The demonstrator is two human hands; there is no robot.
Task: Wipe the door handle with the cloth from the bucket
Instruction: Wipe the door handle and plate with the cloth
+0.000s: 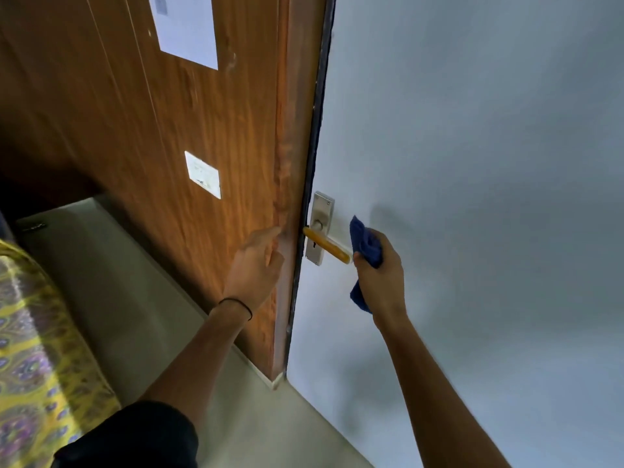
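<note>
A yellow lever door handle [327, 245] juts from a silver plate [320, 228] on the pale grey door [472, 163]. My right hand [380, 278] is shut on a blue cloth [365, 246], bunched at the free end of the handle and touching it. A tail of cloth hangs below my fist. My left hand [256, 265] rests with fingers apart on the brown wooden edge [283, 197] just left of the handle, holding nothing. The bucket is out of view.
Brown wood panelling [135, 113] with white paper sheets [185, 25] stuck on it fills the left. Grey floor [135, 298] runs below. A yellow and purple patterned fabric [30, 349] lies at the far left.
</note>
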